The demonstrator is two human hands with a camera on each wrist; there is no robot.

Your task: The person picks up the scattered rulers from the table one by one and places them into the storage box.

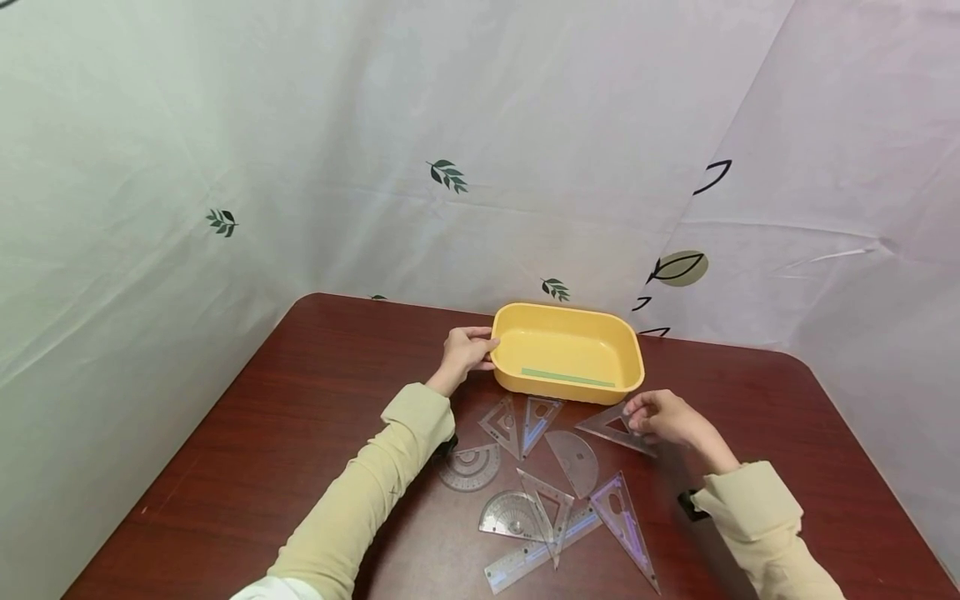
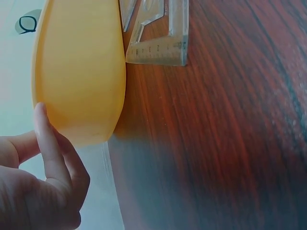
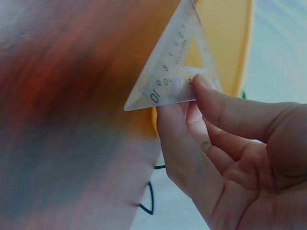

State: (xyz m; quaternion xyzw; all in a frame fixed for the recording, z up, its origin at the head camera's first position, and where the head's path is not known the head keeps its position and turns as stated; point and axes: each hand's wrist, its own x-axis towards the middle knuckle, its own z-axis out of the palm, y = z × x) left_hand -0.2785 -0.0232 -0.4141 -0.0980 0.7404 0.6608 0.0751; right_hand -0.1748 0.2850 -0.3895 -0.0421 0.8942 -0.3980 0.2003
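Observation:
My left hand (image 1: 467,352) pinches the left rim of a yellow plastic tray (image 1: 632,354), thumb inside the wall; the left wrist view shows the fingers at the tray's end. Inside the tray lies a green strip (image 1: 567,378) along the near wall. My right hand (image 1: 669,417) pinches a clear set square (image 3: 165,79) between thumb and fingers, just off the tray's near right corner. In the right wrist view its printed numbers and triangular cut-out show, with the tray behind it.
Nearer me on the dark red table (image 1: 300,400) lie two clear set squares, a blue-marked one (image 1: 531,437), a purple-marked one (image 1: 624,533), several protractors (image 1: 573,462) and a ruler (image 1: 517,562), some overlapping. A pale curtain (image 1: 480,125) hangs behind the table.

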